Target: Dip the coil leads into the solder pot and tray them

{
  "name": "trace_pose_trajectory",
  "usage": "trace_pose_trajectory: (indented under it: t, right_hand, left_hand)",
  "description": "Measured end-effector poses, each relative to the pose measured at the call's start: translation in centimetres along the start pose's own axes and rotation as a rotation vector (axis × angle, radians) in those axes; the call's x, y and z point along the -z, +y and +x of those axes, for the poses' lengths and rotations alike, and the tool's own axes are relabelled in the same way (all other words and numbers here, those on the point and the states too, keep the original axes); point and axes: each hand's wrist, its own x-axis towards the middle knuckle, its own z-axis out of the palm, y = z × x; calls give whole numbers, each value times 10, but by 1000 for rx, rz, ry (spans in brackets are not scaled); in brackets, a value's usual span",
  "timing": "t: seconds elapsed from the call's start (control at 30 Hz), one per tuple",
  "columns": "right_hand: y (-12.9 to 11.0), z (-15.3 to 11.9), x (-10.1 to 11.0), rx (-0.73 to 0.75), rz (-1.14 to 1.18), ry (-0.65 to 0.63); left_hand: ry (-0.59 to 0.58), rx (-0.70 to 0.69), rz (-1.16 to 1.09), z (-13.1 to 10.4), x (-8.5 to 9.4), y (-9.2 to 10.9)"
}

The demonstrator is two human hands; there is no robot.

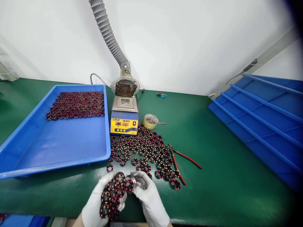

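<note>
My left hand (96, 198), in a white glove, is closed around a cluster of black ring coils (115, 201) with red and copper-coloured spots. Beside it, my right hand (149, 195), also gloved, has its fingers pinched at the edge of one ring coil (129, 185) on the cluster's right side. Part of the right fingertips is hidden. Just beyond both hands, many loose ring coils (142, 151) lie spread on the green table (213, 201).
A blue tray (71, 162) at left holds packed rows of ring coils. At the back stands a solder pot (124, 123) under an extraction hose (109, 30). Nearby are a yellow cup (148, 125) and red-handled cutters (176, 164). Blue trays (258, 126) lean at right.
</note>
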Motion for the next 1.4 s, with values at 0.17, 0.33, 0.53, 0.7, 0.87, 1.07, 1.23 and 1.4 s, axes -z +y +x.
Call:
trace_pose_trajectory:
  t: [0.17,0.33,0.53,0.7,0.87,1.07,1.23,1.4]
  right_hand:
    - [-5,-5,22,374,-469,206]
    - [-20,-19,41,689,-1085,54]
    - [-5,-15,54,738,-1552,47]
    - [-2,4,57,818,-1597,254]
    - [-17,-5,67,855,-1349,319]
    - [-28,-12,85,470,-819,679]
    - [-24,12,62,375,-688,643]
    - [-27,25,46,432,-728,543]
  left_hand:
    - [-46,-156,246,0,2,8]
    - [-243,-677,1348,-2,-1,11]
    - [-219,-1269,2136,18,11,-5]
    - [-195,-1432,2183,47,-5,-5]
    - [-173,-1659,1994,50,-6,3]
    - [-199,-1761,1735,8,26,-3]
    - [-141,-1572,1833,19,38,-29]
    - [-140,-1289,1753,27,26,-28]
